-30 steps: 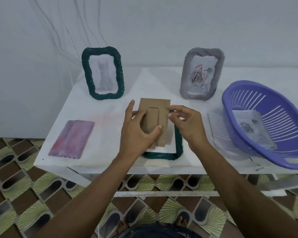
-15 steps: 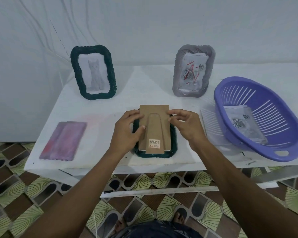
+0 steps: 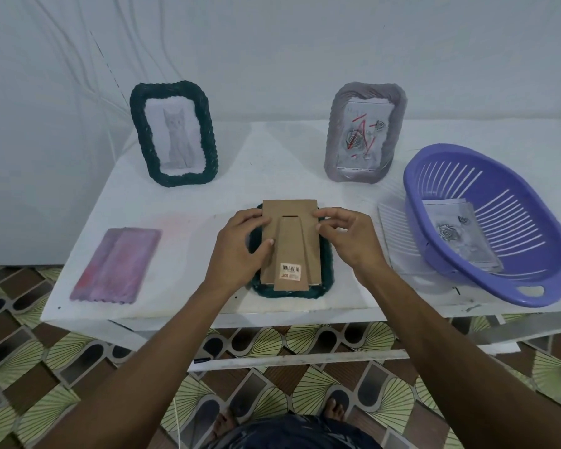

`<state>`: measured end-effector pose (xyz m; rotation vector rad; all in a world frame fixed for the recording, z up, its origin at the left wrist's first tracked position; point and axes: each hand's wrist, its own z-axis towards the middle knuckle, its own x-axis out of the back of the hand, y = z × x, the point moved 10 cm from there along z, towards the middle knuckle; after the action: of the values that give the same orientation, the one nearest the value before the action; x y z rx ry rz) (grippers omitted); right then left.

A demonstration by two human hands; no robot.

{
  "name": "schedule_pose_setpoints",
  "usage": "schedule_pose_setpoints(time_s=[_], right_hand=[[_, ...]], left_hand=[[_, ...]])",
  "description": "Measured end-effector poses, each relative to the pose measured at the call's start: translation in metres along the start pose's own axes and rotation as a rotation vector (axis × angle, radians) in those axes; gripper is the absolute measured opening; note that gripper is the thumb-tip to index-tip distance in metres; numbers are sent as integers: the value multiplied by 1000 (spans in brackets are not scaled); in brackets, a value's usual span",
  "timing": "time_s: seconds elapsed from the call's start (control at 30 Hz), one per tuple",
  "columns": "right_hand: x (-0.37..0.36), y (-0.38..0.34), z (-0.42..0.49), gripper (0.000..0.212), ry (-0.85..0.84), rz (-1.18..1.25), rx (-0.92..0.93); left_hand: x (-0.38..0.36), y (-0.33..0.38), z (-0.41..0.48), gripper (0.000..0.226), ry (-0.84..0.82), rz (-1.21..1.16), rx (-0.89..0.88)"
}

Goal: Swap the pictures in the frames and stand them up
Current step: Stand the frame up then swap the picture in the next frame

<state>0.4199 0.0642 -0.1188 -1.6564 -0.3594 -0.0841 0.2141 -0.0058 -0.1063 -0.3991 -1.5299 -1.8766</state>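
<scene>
Soft, even, cool light, faint shadows, sharp focus, wide-angle bending at the edges.

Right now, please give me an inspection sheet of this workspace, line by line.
Surface: white table, faint pink stain near its front left.
Job's things: dark green frame with cat picture and grey frame with rose picture stand upright at the back; a third green frame lies face down under its cardboard backing.
Clutter: purple basket holding rose prints; pink cloth.
Grippers: left hand and right hand grip the backing's edges.
Cables: thin wires on the wall.
Surroundings: patterned tile floor, bare feet.
</scene>
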Motion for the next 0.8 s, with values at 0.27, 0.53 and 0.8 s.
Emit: schedule_pose_setpoints(time_s=[0.27, 0.53, 0.8], right_hand=[[-4, -1, -2, 20, -14, -150, 111], [-14, -8, -8, 19, 51, -549, 417], [-17, -4, -7, 18, 66, -606, 476]], left_hand=[[-6, -5, -4, 41, -37, 45, -28], [-11, -1, -8, 40, -25, 254, -132], [-12, -9, -7, 47, -14, 259, -93]])
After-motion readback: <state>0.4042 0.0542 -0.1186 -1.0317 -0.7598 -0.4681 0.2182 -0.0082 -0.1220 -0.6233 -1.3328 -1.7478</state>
